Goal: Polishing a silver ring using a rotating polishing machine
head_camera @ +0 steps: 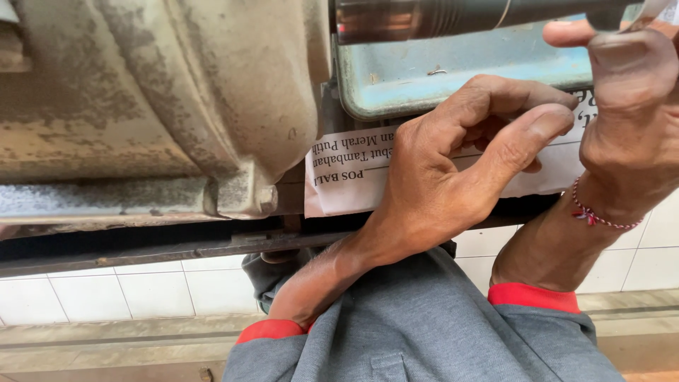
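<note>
**A:** Head view, item one — the hands?

**B:** Left hand (pixel 453 170): fingers curled under, thumb stretched toward the upper right, fingertips pressed together against a white printed paper sheet (pixel 346 180). Whether they pinch the paper or only press on it, I cannot tell. Right hand (pixel 629 106): at the right edge of the frame, raised to a dark metal cylinder (pixel 453 18) along the top; its fingers lie against the bar, but the grip itself is cut off by the frame, so clamped or loose cannot be told. A red-and-white thread bracelet (pixel 601 216) sits on that wrist.

**A:** Item two — where does the paper lie?

**B:** Just below a worn blue-green metal tray (pixel 453 74), its left half showing, its middle hidden behind the left hand. Its left edge lies next to the base of a grimy, beige cast-metal machine housing (pixel 155 106) that fills the upper left.

**A:** Remaining entries?

**B:** Grey sleeves with red cuffs (pixel 424 325) on both forearms, which cross low in the frame. A dark metal rail (pixel 141 253) under the housing. White wall tiles (pixel 127 290) beneath that — and more at the far right.
</note>
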